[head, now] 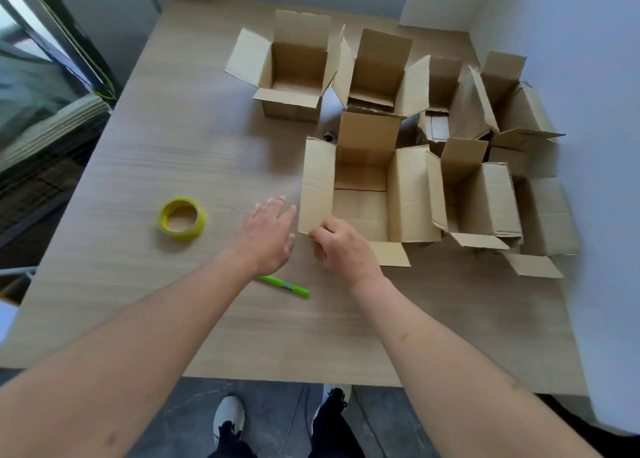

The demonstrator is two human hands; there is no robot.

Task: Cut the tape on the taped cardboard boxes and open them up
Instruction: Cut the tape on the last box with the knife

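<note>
A cardboard box stands in front of me on the wooden table, its four flaps folded outward and its inside bare. My right hand pinches the near corner of its left flap. My left hand hovers flat with straight fingers just left of that flap, holding nothing. A green utility knife lies on the table below my hands. A roll of yellow tape lies to the left.
Several more cardboard boxes, all with flaps open, crowd the back and right of the table: one at the back, one beside it, others at the right. White walls close in at the right. The table's near edge is by my feet.
</note>
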